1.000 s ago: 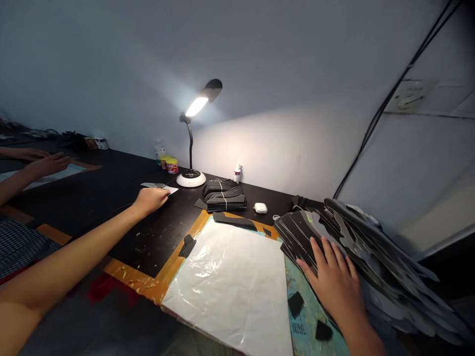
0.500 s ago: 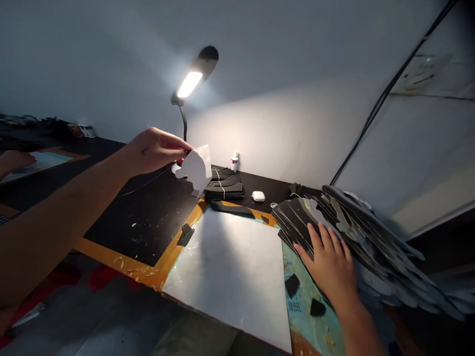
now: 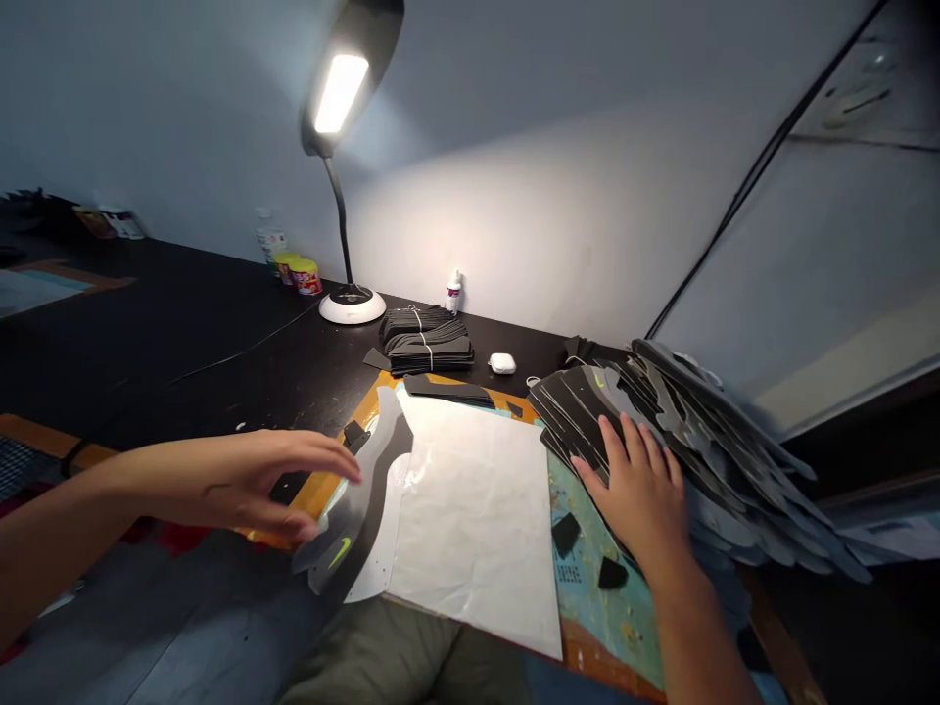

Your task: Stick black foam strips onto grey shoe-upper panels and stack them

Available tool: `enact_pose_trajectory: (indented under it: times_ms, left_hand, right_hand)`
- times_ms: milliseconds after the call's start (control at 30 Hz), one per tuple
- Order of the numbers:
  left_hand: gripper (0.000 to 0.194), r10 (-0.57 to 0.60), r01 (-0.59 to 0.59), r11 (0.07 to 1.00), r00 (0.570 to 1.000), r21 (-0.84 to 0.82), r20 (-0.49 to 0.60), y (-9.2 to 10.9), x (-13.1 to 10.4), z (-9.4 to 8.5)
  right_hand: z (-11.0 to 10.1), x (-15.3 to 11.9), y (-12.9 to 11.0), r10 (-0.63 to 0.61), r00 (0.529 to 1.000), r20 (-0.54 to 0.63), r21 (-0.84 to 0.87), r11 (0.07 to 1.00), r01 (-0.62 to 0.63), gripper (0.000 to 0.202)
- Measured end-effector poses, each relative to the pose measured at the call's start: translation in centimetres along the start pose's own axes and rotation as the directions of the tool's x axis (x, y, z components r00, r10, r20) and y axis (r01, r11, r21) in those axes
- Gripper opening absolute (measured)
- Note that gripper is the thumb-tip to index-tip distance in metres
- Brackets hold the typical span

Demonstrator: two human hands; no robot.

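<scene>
My left hand [image 3: 257,482] hovers with thumb and fingers apart, holding nothing, at the left edge of a grey shoe upper piece [image 3: 374,490]. That piece bears a yellow-green swoosh and lies over the left side of a white sheet [image 3: 477,529], its lower end jutting past the table's front edge. My right hand [image 3: 642,490] rests, fingers spread, on a fanned stack of black and grey shoe upper pieces [image 3: 569,416]. Beside the sheet, small black scraps [image 3: 565,536] lie on a worn teal mat [image 3: 632,627].
Behind the sheet sit banded bundles of black strips [image 3: 430,348], a loose black strip stack [image 3: 447,392] and a white case [image 3: 502,363]. A lit desk lamp [image 3: 352,305], small bottle [image 3: 453,294] and yellow-red tubs [image 3: 305,275] stand near the wall. Many grey pieces [image 3: 734,490] overhang at right.
My left hand has come down and left from beside the lamp, letting go of the pale curved piece. A shoe upper piece now lies at the sheet's left. My right hand stays on the stack.
</scene>
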State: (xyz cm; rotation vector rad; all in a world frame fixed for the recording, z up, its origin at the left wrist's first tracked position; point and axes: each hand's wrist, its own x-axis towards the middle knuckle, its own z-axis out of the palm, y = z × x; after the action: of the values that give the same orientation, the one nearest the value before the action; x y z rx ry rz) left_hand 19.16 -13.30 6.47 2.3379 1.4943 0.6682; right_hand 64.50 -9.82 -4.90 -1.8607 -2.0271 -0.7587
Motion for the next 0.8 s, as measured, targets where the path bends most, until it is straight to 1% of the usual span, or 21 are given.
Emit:
enact_pose_trajectory:
  times_ms: [67, 133, 233, 300, 367, 433, 500, 567, 667, 733, 800]
  left_hand:
    - [0.052, -0.092, 0.089, 0.994, 0.994, 0.056, 0.058, 0.2, 0.4, 1.5]
    - [0.054, -0.182, 0.169, 0.979, 0.977, 0.114, 0.111, 0.3, 1.1, 3.3]
    - [0.059, -0.304, 0.266, 0.943, 0.932, 0.198, 0.198, -0.1, 2.0, 5.8]
    - [0.065, -0.343, 0.291, 0.929, 0.909, 0.228, 0.238, -0.9, 2.2, 7.0]
    - [0.069, -0.331, 0.284, 0.935, 0.912, 0.212, 0.241, -1.7, 2.2, 7.8]
    - [0.069, -0.293, 0.265, 0.953, 0.933, 0.150, 0.211, -2.4, 1.9, 8.5]
    - [0.067, -0.260, 0.254, 0.965, 0.952, 0.059, 0.164, -2.9, 1.5, 9.1]
    - [0.063, -0.248, 0.257, 0.965, 0.960, -0.056, 0.130, -3.1, 0.8, 9.6]
    - [0.060, -0.246, 0.272, 0.933, 0.960, -0.236, 0.135, -2.7, -0.2, 10.0]
    - [0.053, -0.200, 0.216, 0.931, 0.976, -0.293, 0.083, -2.4, -0.7, 9.8]
    - [0.042, -0.135, 0.131, 0.955, 0.991, -0.267, 0.006, -2.3, -0.9, 9.3]
  right_hand:
    - [0.1, 0.0, 0.0, 0.002, 1.000, -0.001, 0.006, 1.000, -0.002, 0.059]
    - [0.1, 0.0, 0.0, 0.004, 1.000, 0.002, 0.016, 1.000, -0.004, 0.059]
    - [0.1, 0.0, 0.0, 0.006, 1.000, 0.002, 0.021, 1.000, -0.006, 0.060]
    - [0.0, 0.0, 0.0, 0.006, 1.000, 0.006, 0.018, 1.000, -0.006, 0.060]
    - [-0.2, 0.0, -0.1, 0.006, 1.000, 0.017, 0.014, 1.000, -0.006, 0.059]
    - [-0.3, 0.0, -0.1, 0.005, 1.000, 0.023, 0.011, 1.000, -0.005, 0.058]
    - [-0.3, 0.0, -0.2, 0.004, 1.000, 0.013, 0.012, 1.000, -0.004, 0.057]
    - [-0.2, 0.0, -0.3, 0.002, 1.000, -0.003, 0.015, 1.000, -0.002, 0.056]
    - [-0.5, 0.2, -0.5, 0.002, 1.000, -0.018, 0.029, 1.000, -0.002, 0.056]
    - [-1.1, 0.4, -0.8, 0.021, 0.998, -0.054, 0.058, 0.998, -0.018, 0.058]
    - [-1.9, 0.6, -1.3, 0.030, 0.991, -0.130, 0.106, 0.994, -0.016, 0.060]
